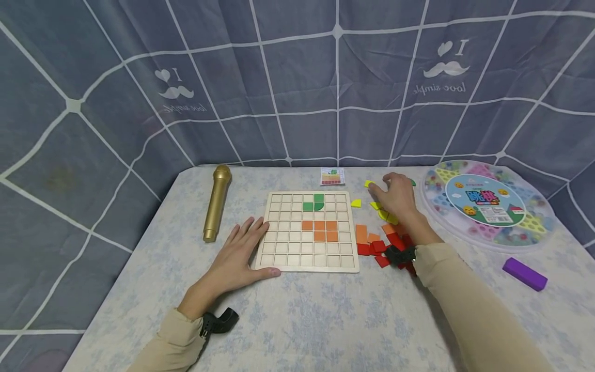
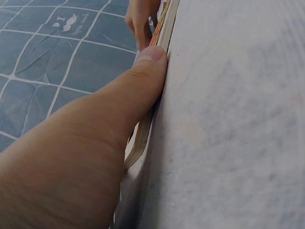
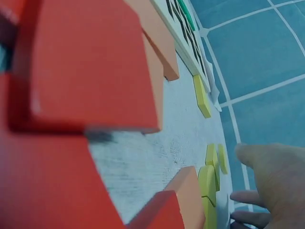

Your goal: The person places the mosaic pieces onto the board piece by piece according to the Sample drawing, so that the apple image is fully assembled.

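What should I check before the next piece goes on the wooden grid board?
1. Wooden grid board held steady by left hand: ok.
2. Empty squares left on the board: ok.
3. Right hand over the yellow pieces: ok.
4. Piece actually gripped: cannot tell.
5. Picture card in view behind the board: ok.
6. Orange pieces sitting flat in squares: ok.
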{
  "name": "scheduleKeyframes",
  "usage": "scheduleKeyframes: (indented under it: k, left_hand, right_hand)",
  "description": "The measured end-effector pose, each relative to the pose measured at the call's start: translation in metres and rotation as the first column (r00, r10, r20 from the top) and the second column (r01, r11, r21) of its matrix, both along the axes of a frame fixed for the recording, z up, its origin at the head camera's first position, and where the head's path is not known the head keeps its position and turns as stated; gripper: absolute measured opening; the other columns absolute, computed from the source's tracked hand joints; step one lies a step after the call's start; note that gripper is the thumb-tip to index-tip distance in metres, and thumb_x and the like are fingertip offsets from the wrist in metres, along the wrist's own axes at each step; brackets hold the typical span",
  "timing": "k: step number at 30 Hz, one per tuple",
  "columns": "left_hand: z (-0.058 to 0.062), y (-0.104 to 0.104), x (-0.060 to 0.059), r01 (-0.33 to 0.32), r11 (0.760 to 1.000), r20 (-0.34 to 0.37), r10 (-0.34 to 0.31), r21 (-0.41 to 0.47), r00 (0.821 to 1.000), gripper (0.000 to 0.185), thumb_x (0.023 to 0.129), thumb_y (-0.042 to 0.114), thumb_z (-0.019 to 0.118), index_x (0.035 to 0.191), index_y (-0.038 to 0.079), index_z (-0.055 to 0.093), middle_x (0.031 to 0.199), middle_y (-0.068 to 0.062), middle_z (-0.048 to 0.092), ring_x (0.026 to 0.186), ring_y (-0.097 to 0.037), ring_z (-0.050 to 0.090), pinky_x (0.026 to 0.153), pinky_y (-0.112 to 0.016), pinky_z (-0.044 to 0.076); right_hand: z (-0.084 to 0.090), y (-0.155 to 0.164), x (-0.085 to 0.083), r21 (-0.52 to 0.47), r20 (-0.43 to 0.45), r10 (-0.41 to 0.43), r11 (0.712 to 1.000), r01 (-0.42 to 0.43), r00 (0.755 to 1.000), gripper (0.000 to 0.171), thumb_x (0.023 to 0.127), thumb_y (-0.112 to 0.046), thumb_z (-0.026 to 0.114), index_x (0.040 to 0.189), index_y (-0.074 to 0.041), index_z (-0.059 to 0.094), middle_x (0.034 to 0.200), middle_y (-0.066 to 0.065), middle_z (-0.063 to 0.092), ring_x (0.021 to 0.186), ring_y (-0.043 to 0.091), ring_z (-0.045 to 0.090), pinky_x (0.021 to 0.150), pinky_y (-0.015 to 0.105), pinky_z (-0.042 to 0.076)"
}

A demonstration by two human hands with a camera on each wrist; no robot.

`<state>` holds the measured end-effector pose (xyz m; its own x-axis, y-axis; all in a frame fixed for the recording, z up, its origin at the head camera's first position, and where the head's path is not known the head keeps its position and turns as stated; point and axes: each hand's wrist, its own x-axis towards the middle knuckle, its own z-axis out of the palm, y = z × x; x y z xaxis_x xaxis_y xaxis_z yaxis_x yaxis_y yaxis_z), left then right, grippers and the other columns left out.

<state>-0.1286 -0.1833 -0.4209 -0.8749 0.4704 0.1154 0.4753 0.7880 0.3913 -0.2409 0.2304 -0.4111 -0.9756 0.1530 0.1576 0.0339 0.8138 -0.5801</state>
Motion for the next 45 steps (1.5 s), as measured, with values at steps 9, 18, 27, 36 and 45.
scheduleKeyframes:
  k: [9,18,27,36,45]
  left_hand:
    - [0.000,0.001,0.000,0.002,1.000,-0.007,-0.002,0.000,1.000,0.115,0.081,0.066,0.080,0.167,0.010,0.029,0.174,-0.013,0.026,0.163,-0.036,0.017,0.133,-0.059,0.010]
    - [0.001,0.001,0.001,-0.003,1.000,-0.007,0.003,0.000,1.000,0.114,0.081,0.065,0.080,0.167,0.009,0.030,0.174,-0.013,0.027,0.163,-0.037,0.017,0.133,-0.059,0.011]
    - [0.000,0.000,0.000,0.000,1.000,-0.010,0.000,-0.002,1.000,0.115,0.081,0.066,0.080,0.167,0.009,0.030,0.174,-0.013,0.027,0.163,-0.037,0.018,0.133,-0.059,0.011]
    - [0.000,0.000,0.001,0.002,1.000,-0.012,-0.002,0.003,1.000,0.115,0.081,0.065,0.080,0.167,0.009,0.030,0.174,-0.012,0.026,0.163,-0.037,0.018,0.133,-0.059,0.010]
    - [-0.001,0.000,0.001,-0.001,1.000,-0.010,0.001,0.000,1.000,0.115,0.080,0.065,0.081,0.167,0.009,0.030,0.174,-0.012,0.026,0.163,-0.036,0.017,0.133,-0.058,0.010]
  right_hand:
    - [0.003,0.005,0.001,0.089,0.015,-0.101,0.991,0.099,0.995,0.057,0.102,-0.026,0.056,0.137,0.019,0.052,0.141,0.037,0.050,0.137,0.051,0.043,0.122,0.058,0.034]
    - [0.005,-0.002,0.008,0.118,0.045,-0.007,0.993,0.002,0.999,0.050,0.105,-0.015,0.053,0.139,0.021,0.052,0.147,0.040,0.048,0.143,0.055,0.038,0.123,0.061,0.035]
    - [0.009,-0.006,0.015,0.146,-0.088,0.070,0.988,-0.057,0.994,0.023,0.097,0.007,0.060,0.115,0.012,0.073,0.112,0.032,0.069,0.109,0.052,0.063,0.098,0.061,0.056]
    - [0.014,-0.006,0.014,-0.009,-0.043,0.115,0.993,-0.116,0.992,0.021,0.096,0.005,0.068,0.116,0.010,0.071,0.109,0.029,0.070,0.103,0.044,0.065,0.095,0.057,0.057]
    - [0.016,-0.010,0.013,-0.086,-0.003,0.117,0.989,-0.117,0.993,0.012,0.095,-0.003,0.075,0.103,0.005,0.078,0.093,0.021,0.072,0.087,0.034,0.064,0.083,0.046,0.054]
